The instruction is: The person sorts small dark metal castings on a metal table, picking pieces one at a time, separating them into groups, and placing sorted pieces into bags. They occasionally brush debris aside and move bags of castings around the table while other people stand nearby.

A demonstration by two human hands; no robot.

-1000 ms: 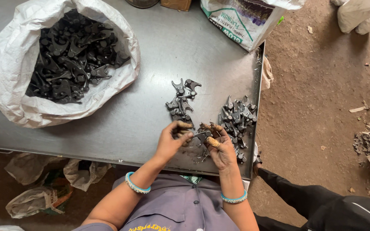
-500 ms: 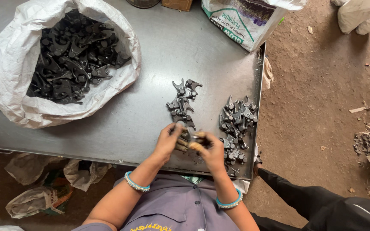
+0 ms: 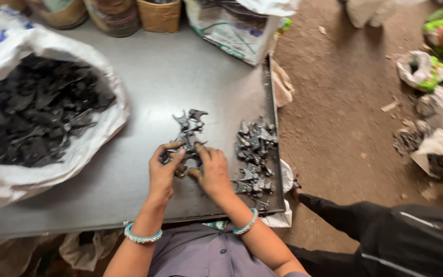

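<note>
Both hands meet near the front of the grey surface (image 3: 129, 200): the left hand (image 3: 162, 172) and right hand (image 3: 212, 172) each pinch dark metal parts (image 3: 189, 134) from the small cluster. Best to lift one cleanly, keeping it apart from the pile (image 3: 255, 156) at right.

Open white woven sack (image 3: 6, 174) at table's left; printed white bag (image 3: 232, 31) at far edge; crumpled bags (image 3: 426, 66) on ground, right.

one head-worn view, steeply downward and close over the metal table (image 3: 129, 200) edge, dirt floor (image 3: 344, 102) alongside
</note>
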